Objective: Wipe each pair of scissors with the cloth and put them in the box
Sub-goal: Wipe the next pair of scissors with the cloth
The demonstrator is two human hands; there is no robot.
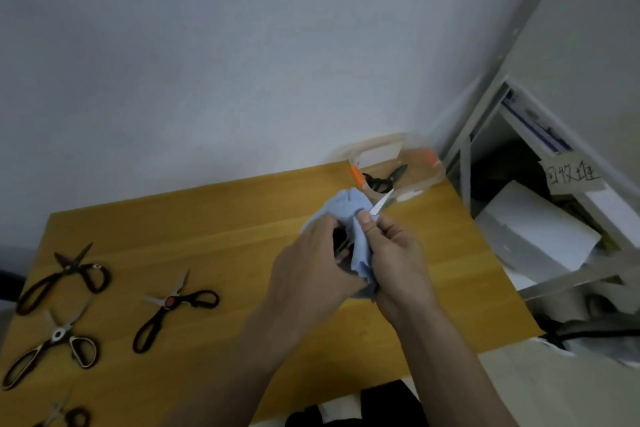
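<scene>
so there's a yellow wooden table [214,218] pushed up against a plain white wall [207,62], and off to the right a grey metal shelf [485,107] holding white boxes [536,236] and a handwritten cardboard label [573,177]

Two bare forearms come up from the bottom edge and end in the left hand [308,274] and the right hand [398,260]. No sleeve covers either forearm as far back as the frame shows them. Wrists and fingers show no watch, band, ring or glove. The right thumb's nail is short and plain. Motion blur softens finer detail.
</scene>
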